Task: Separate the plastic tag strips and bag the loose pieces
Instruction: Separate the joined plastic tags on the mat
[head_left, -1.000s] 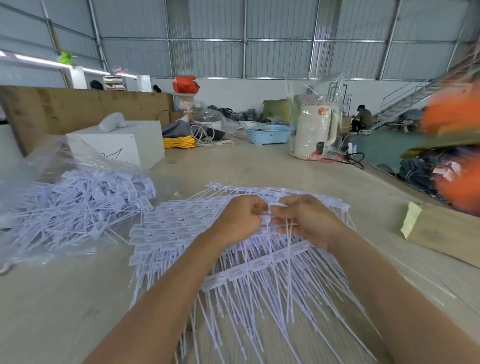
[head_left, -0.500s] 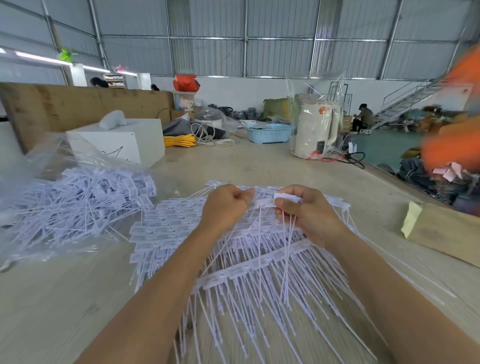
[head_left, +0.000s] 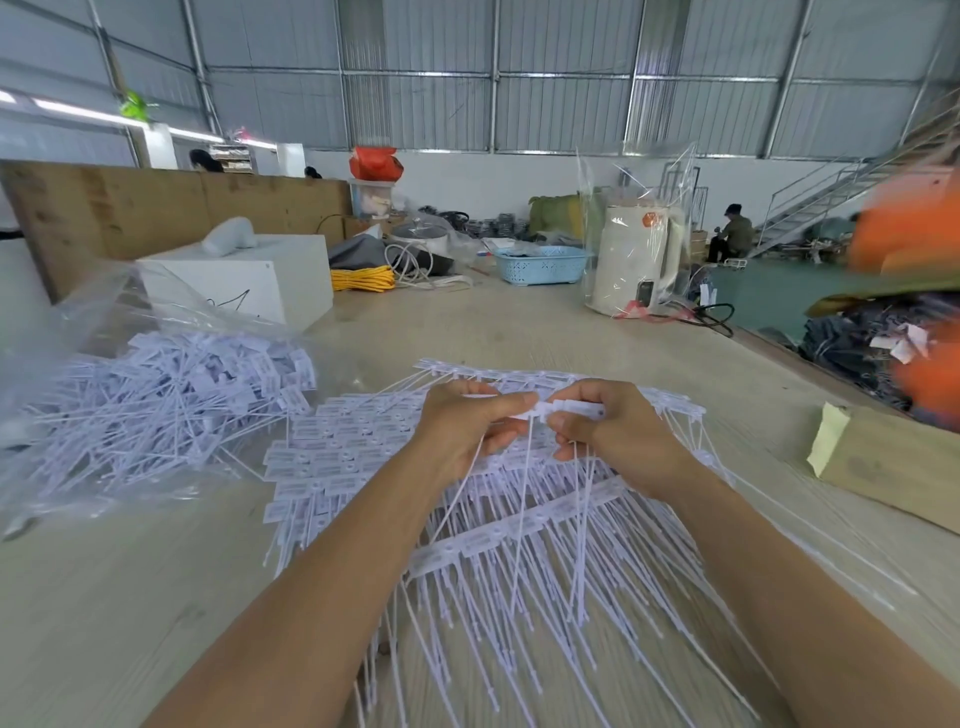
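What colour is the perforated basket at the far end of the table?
Light blue; the basket shows in the head view, beside the cream kettle.

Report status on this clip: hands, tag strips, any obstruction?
Left hand and right hand both pinching one tag strip above the pile. Bag of loose pieces lies open at left. Nothing in the way.

Matt white plastic tag strips (head_left: 519, 540); glossy clear bag (head_left: 93, 322); wood table (head_left: 130, 597).
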